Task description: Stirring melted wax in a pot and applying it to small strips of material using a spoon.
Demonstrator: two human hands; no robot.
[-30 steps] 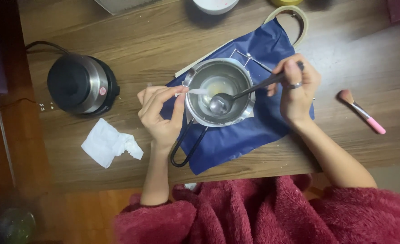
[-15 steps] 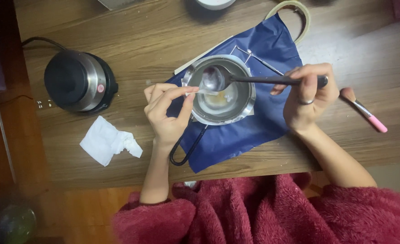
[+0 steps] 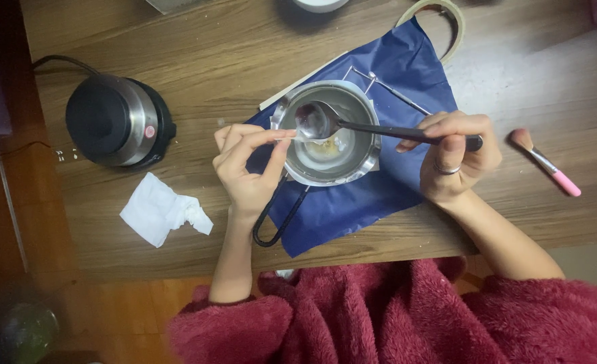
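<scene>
Head view, looking straight down at a wooden tabletop point(image 3: 177, 40).

Small steel pot point(image 3: 327, 135) sits on a dark blue sheet point(image 3: 386, 195) near the front edge of the tabletop; its thin black loop handle point(image 3: 279, 219) points toward the person. A little pale residue lies in the bottom.

Right hand point(image 3: 455, 156) is closed around the dark handle of a metal spoon point(image 3: 315, 121), thumb and fingers pinching near the handle's end. The spoon bowl is held over the pot's rim, upper left, tilted up.

Left hand point(image 3: 248, 165) has thumb and forefinger pinched together on something small and pale at the pot's left rim, just beside the spoon bowl; too small to tell what it is.

Handling judgement: pot looks light, rigid, smooth-walled, so likely to slide on the sheet; best taken by the loop handle. Spoon is stiff and light; a grip far back on the handle gives reach but less control at the bowl.

Around: black and steel electric hot plate point(image 3: 118, 120) to the left, crumpled white tissue point(image 3: 163, 210) in front of it, pink-handled brush point(image 3: 545, 162) to the right, roll of tape point(image 3: 443, 15) at the far edge of the sheet. Red fleece sleeves at the bottom.
</scene>
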